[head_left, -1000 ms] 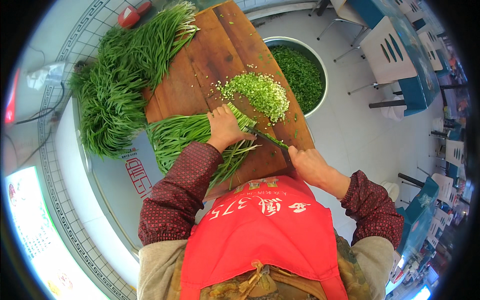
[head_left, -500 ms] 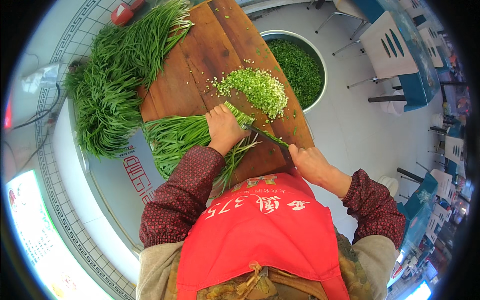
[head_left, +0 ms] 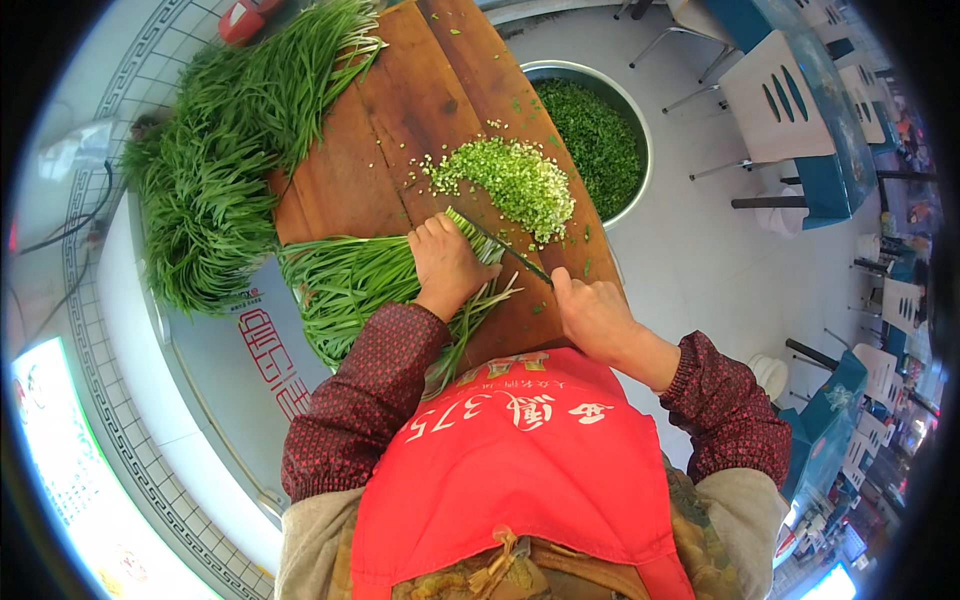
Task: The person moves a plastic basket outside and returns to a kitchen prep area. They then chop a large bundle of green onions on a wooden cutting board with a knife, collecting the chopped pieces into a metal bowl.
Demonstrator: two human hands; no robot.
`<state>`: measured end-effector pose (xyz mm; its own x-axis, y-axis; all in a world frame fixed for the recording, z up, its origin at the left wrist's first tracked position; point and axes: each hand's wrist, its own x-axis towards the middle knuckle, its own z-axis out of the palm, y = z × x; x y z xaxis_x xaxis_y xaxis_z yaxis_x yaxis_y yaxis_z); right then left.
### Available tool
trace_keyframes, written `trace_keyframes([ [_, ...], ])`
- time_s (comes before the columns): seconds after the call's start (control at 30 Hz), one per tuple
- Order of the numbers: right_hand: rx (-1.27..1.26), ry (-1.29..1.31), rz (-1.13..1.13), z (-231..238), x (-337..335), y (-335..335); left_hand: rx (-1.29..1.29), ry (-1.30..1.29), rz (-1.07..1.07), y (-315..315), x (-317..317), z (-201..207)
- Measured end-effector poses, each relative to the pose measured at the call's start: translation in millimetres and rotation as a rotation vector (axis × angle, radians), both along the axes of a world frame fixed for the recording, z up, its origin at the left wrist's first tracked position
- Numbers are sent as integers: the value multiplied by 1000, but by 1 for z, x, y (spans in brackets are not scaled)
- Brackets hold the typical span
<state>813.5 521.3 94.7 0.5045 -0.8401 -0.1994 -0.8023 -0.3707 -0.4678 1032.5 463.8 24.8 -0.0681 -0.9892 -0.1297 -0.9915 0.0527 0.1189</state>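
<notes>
My left hand (head_left: 448, 258) presses down on a bunch of garlic chives (head_left: 345, 285) lying across the wooden cutting board (head_left: 410, 95), its fingers closed over the stalks near their cut ends. In my right hand (head_left: 598, 318) is the handle of a knife, gripped firmly. The knife's dark blade (head_left: 520, 255) reaches up and left to the cut end of the bunch, just right of my left fingers. Beyond the blade lies a pile of chopped chives (head_left: 515, 185), pale green and white. Some loose bits dot the board around it.
A big heap of uncut chives (head_left: 215, 170) covers the board's left side and the grey surface beside it. Right of the board stands a round metal basin (head_left: 648, 165) filled with chopped greens. Farther right are white chairs (head_left: 775, 95) and blue tables (head_left: 845, 170). A red object (head_left: 240, 22) sits at far left.
My right hand has moved left and slightly up with the knife, bringing the blade up along the cut end of the bunch. My left hand has barely shifted.
</notes>
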Motion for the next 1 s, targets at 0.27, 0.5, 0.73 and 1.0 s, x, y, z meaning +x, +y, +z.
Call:
trace_keyframes([
  [0.27,193,10,60,-3,4,-22,-5,-8,-11,-2,-1,2],
  [0.5,67,4,21,-36,49,-51,-13,-11,-5,-5,0,2],
  [0.73,34,-24,-24,-37,41,-56,3,11,-7,-2,-1,4],
  [1.0,127,4,28,8,4,-16,3,37,-13,-1,3,-1],
])
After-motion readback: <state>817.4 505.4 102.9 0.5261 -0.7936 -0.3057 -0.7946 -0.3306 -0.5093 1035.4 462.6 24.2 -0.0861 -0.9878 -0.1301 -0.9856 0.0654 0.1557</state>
